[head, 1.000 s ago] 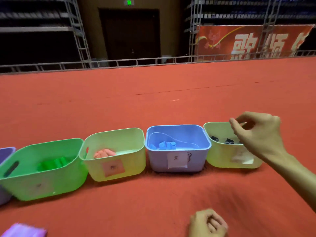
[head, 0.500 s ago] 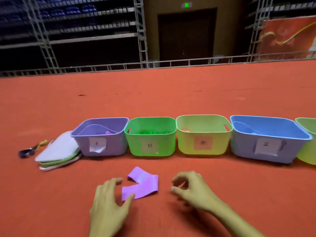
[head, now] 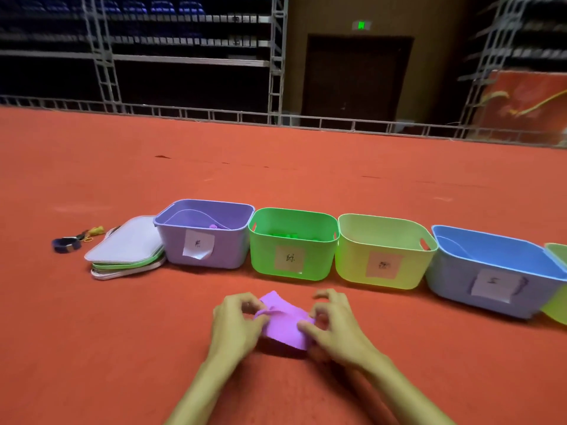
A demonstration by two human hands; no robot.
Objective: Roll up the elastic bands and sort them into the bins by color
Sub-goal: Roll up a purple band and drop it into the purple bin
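My left hand [head: 237, 325] and right hand [head: 334, 328] hold the purple elastic band [head: 283, 323] between them, low toward 6 o'clock, over the red carpet floor [head: 122, 332]; I cannot tell whether it touches the carpet. My left fingers are curled and pinch its 9 o'clock edge, and my right fingers are clamped on its 3 o'clock edge. The band is loosely bent, not rolled. At 12 o'clock from it the bins stand side by side, each with a paper label: from 9 to 3 o'clock, the purple bin [head: 227, 256], green bin [head: 264, 259], yellow-green bin [head: 352, 265] and blue bin [head: 445, 280]. A stack of lids [head: 125, 243] lies against the purple bin's 9 o'clock side
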